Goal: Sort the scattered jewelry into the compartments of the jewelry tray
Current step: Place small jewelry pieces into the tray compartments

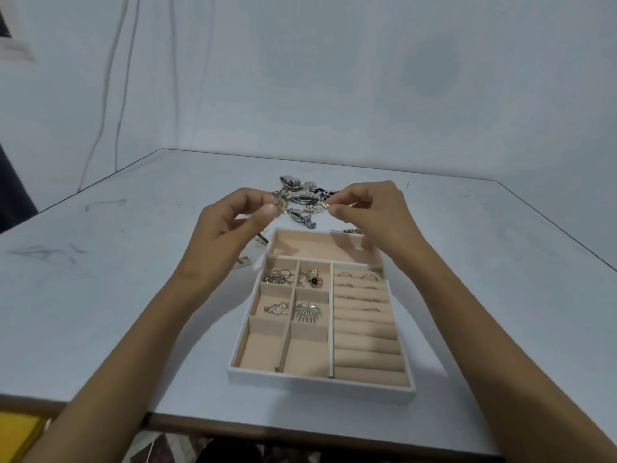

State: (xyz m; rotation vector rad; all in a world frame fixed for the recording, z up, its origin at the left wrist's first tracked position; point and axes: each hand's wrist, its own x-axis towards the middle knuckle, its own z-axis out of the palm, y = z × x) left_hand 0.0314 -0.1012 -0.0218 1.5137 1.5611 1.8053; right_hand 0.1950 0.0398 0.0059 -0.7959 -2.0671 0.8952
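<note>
Left hand, right hand pinch fine gold-toned chain between curled fingertips; beige velvety gridded tray beneath.

Head camera, facing forward-down, close over table; edges seemingly warped.

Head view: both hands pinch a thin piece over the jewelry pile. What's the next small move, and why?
Probably lift the thin piece gently and lower it into the long far compartment of the tray. The left hand and right hand each pinch an end just beyond it, and it looks bare. Whether the piece is free of the pile is unclear.
</note>
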